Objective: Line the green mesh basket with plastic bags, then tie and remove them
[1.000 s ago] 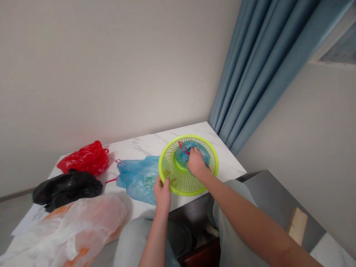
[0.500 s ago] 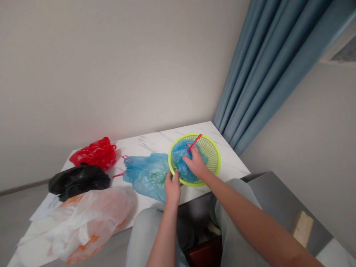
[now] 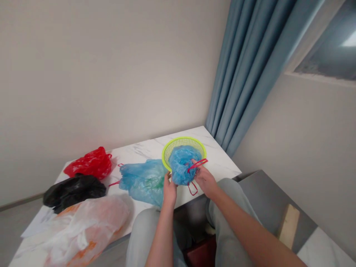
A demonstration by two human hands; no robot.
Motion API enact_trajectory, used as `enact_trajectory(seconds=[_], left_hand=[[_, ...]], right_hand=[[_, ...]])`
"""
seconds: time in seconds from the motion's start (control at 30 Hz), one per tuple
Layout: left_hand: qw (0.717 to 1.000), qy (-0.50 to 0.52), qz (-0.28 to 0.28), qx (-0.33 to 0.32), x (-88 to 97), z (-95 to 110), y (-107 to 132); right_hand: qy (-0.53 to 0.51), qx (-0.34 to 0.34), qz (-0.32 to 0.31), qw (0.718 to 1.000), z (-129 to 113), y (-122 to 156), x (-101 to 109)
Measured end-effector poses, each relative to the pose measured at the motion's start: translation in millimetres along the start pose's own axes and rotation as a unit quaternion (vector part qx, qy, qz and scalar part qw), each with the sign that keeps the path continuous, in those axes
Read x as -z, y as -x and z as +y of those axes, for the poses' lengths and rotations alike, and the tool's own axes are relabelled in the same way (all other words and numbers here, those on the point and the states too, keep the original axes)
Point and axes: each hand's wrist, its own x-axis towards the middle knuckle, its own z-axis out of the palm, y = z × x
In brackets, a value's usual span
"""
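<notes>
- Left hand (image 3: 169, 192) and right hand (image 3: 205, 181) both holding a bunched blue plastic bag (image 3: 182, 165), in front of the basket
- Lime-green plastic basket (image 3: 178, 141) on the white marble desk (image 3: 222, 167)
- Second blue bag (image 3: 143, 181) just left of the basket

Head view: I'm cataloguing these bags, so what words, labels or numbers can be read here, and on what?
No text can be read. The orange print on the white plastic bag and the green marking on the flat blue plastic bag are too blurred to read, and the held blue bag shows none.
</notes>
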Motion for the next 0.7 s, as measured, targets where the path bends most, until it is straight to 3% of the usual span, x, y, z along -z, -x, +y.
enact_trajectory(seconds=[0.1,0.2,0.33,0.5,0.6,0.7], left_hand=[[1.0,-0.006,-0.017,0.004,15.5,-9.7,13.8],[1.0,-0.013,0.007,0.002,35.8,-4.9,42.5],[0.995,-0.027,0.026,-0.091,63.1,36.8,110.4],[0.969,-0.124,-0.031,-0.209,74.1,103.2,198.2],[0.964,-0.159,-0.092,-0.193,71.7,116.8,224.6],[0.973,-0.145,-0.104,-0.149,70.9,115.6,233.9]], right_hand=[[-0.143,-0.021,0.021,0.989,-11.7,20.3,-6.5],[-0.216,-0.02,0.037,0.976,-26.0,44.4,-13.1],[-0.23,-0.032,0.017,0.972,-44.8,87.0,-18.4],[-0.24,-0.04,-0.044,0.969,-77.9,139.7,-25.3],[-0.238,-0.047,-0.064,0.968,-98.6,163.0,-30.1],[-0.205,-0.035,-0.08,0.975,-113.2,180.5,-29.8]])
